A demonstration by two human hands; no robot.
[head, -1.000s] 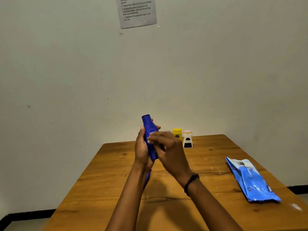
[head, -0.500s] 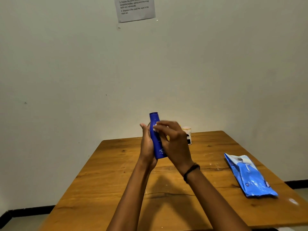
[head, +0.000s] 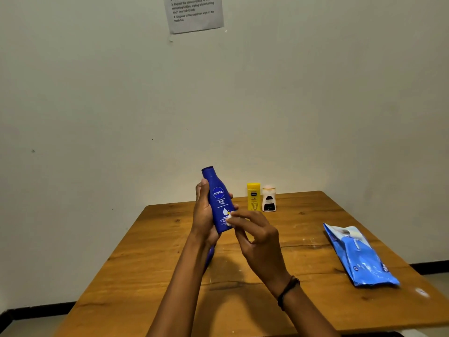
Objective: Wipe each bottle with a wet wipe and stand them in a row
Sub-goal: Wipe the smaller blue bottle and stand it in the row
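Note:
My left hand (head: pixel 203 215) holds a blue Nivea bottle (head: pixel 217 198) upright above the wooden table (head: pixel 158 276), label towards me. My right hand (head: pixel 257 242) pinches a small white wet wipe (head: pixel 229 218) against the bottle's lower right side. A yellow bottle (head: pixel 253 197) and a white bottle with a dark label (head: pixel 269 198) stand side by side at the table's far edge by the wall. Something blue (head: pixel 210 257) shows under my left forearm, mostly hidden.
A blue pack of wet wipes (head: pixel 359 256) lies on the right part of the table. A printed paper sheet (head: pixel 194 13) hangs on the wall above. The table's right and near edges drop to the floor.
My right hand has slid down from the bottle's upper body to its lower end with the wipe. The bottle has turned so its label faces me.

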